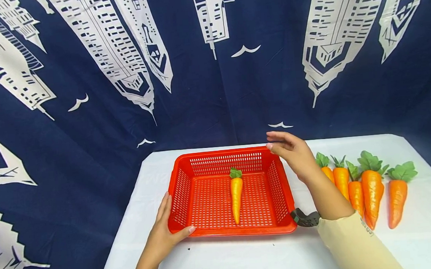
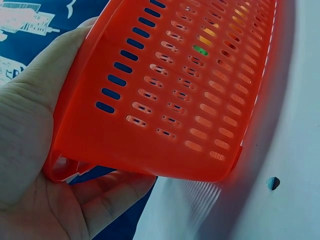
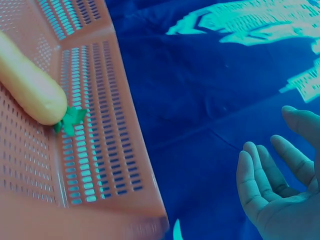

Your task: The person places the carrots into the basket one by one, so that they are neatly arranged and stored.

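Note:
A red plastic basket [image 1: 242, 232] with slotted walls stands on the white table, and one orange carrot [image 1: 237, 198] with a green top lies inside it. My left hand [image 1: 163, 233] grips the basket's near left corner, thumb on the near rim and fingers along the left side. In the left wrist view, that hand [image 2: 30, 135] wraps round the corner of the basket [image 2: 120, 150]. Over the far right corner hovers my right hand [image 1: 292, 153], fingers loosely bent. The right wrist view shows this hand [image 3: 280, 190] holding nothing, apart from the basket [image 3: 145, 200].
Several carrots [image 1: 372, 194] with leafy tops lie in a row on the table's right side, some partly hidden by the right forearm. A dark blue cloth [image 1: 205, 101] with white buildings hangs behind the white table [image 1: 225, 264]. Small dark specks mark the tabletop near the basket.

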Tool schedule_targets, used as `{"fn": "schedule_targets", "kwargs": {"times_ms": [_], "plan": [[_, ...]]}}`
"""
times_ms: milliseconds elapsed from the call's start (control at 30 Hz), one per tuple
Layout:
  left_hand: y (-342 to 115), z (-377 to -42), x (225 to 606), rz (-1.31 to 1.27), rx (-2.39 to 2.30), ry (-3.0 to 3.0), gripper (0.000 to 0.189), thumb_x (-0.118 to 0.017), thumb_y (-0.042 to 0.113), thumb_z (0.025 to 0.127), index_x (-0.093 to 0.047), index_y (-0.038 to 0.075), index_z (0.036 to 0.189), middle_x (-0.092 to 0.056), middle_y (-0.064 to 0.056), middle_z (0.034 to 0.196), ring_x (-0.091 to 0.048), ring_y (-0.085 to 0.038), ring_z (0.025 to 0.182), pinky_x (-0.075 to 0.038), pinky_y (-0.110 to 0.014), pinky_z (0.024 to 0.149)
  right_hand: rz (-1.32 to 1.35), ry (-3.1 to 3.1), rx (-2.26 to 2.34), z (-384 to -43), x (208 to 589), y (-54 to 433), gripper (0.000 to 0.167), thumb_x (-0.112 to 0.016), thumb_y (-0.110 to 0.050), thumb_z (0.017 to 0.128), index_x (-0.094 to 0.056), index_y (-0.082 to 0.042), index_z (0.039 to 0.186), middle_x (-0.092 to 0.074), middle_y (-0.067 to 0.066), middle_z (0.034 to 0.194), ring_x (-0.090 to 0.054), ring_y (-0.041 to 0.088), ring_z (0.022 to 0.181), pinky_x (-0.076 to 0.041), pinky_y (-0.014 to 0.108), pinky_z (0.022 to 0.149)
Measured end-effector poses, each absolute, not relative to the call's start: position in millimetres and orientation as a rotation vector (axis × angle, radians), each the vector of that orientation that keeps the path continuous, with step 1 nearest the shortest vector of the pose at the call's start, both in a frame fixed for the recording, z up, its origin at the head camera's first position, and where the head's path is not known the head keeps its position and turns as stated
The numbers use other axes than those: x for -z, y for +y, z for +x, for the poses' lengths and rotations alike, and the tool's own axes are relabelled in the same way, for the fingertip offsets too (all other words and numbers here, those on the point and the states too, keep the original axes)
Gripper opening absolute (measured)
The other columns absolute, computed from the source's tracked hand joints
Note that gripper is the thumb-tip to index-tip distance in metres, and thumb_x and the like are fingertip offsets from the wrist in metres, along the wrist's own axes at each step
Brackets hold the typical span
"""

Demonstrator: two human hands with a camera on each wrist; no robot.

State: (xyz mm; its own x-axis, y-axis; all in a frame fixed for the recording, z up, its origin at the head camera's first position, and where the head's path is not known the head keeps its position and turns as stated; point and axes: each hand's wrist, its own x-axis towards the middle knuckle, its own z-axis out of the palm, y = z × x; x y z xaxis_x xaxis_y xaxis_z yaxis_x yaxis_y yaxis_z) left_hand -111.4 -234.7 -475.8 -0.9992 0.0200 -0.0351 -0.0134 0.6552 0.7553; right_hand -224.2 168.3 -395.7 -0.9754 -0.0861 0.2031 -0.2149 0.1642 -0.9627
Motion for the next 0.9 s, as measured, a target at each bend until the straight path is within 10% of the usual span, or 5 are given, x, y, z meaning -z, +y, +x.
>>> {"fn": "schedule_targets", "kwargs": {"times_ms": [567, 900], "plan": [[-235, -112, 472, 0.011, -1.296, 2.812, 0.12, -0.086, 0.05, 0.076, -0.006, 0.028, 0.164, -0.001, 0.011, 0.171, -0.025, -0.037, 0.154, -0.032, -0.071, 0.113, -0.123, -2.421, -1.836, -191, 431, 227, 0.055, -0.068, -0.041, 0.096, -0.056, -0.016, 0.144, -0.062, -0.027, 0.115, -0.061, -0.014, 0.101, -0.048, 0.004, 0.084], [-235, -111, 475, 0.017, -1.337, 2.791, 0.121, -0.087, 0.046, 0.076, -0.007, 0.027, 0.164, -0.001, 0.013, 0.171, -0.023, -0.036, 0.155, -0.03, -0.071, 0.114, -0.333, -2.645, -1.617, -173, 459, 248, 0.066, -0.06, -0.054, 0.097, -0.049, -0.017, 0.15, -0.059, 0.017, 0.141, -0.059, -0.002, 0.109, -0.047, 0.004, 0.079]]}}
